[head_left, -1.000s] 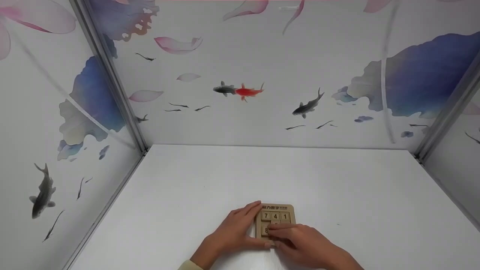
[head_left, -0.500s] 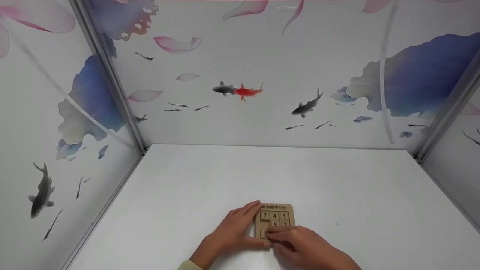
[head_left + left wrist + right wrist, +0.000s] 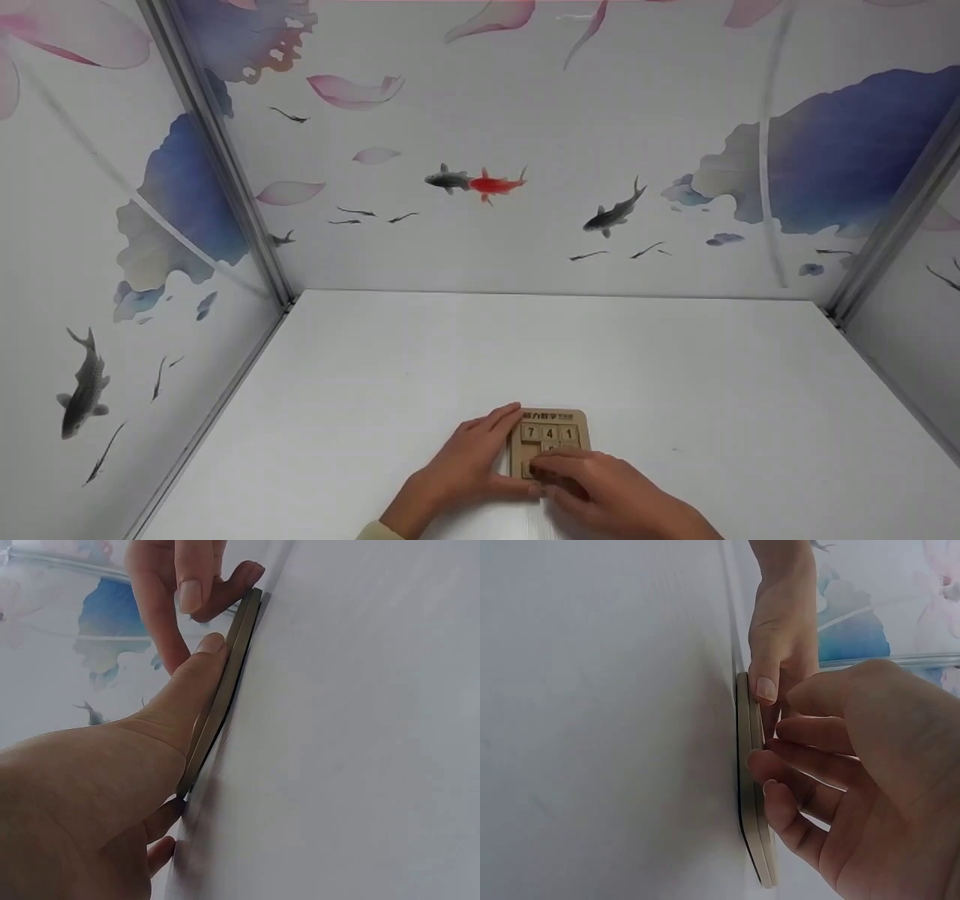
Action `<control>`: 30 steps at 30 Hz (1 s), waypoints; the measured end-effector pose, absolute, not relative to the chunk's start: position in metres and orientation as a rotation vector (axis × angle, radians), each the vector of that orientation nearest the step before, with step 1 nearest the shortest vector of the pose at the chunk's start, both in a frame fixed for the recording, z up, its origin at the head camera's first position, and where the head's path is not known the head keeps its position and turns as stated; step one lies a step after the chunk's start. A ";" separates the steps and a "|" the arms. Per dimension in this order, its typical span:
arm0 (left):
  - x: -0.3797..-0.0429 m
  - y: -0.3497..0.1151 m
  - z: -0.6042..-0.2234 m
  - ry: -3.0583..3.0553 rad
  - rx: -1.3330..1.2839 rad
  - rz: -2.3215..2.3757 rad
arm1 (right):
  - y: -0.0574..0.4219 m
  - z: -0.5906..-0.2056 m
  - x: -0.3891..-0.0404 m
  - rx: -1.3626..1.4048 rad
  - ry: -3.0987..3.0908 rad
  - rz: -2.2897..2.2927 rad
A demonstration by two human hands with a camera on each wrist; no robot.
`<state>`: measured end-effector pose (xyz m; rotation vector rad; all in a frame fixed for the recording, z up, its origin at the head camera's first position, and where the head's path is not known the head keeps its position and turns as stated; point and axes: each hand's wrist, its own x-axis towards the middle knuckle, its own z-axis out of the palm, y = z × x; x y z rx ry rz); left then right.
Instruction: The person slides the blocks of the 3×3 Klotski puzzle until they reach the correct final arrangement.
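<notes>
A wooden number slide puzzle [image 3: 574, 415] lies on the white table in the head view. Its top row reads 7, 4, 1, with the 4 tile [image 3: 550, 433] in the middle. Below the 7 is a bare slot [image 3: 529, 450]. My left hand [image 3: 469, 459] grips the board, fingers along its far left side and thumb on its near edge. My right hand [image 3: 604, 484] hovers over the lower tiles with bent fingers, fingertips touching the lower left tile; most other tiles are hidden beneath it. Both wrist views show the board only edge-on.
The white table [image 3: 375, 352] spreads around the board. A back wall [image 3: 480, 247] and side walls printed with fish, petals and blue leaves enclose it. Metal posts [image 3: 225, 165] stand at the corners.
The 8 tile slid toward me into the lower left, baring the slot under the 7. My right fingers then shifted slightly left, covering the 8, 5 and 2. My left hand stays put.
</notes>
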<state>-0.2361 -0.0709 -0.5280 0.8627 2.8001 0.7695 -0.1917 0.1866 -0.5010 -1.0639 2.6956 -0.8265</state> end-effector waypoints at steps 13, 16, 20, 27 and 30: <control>-0.237 -0.072 -0.529 2.787 0.848 0.777 | 0.187 -0.502 -0.198 -0.964 2.844 -0.825; -0.237 -0.072 -0.529 2.790 0.853 0.772 | 0.185 -0.503 -0.200 -0.961 2.866 -0.803; -0.237 -0.073 -0.530 2.790 0.858 0.763 | 0.181 -0.503 -0.203 -0.945 2.877 -0.745; -0.236 -0.073 -0.529 2.794 0.857 0.755 | 0.178 -0.505 -0.205 -0.949 2.865 -0.693; -0.236 -0.073 -0.528 2.791 0.860 0.757 | 0.178 -0.507 -0.207 -0.963 2.874 -0.685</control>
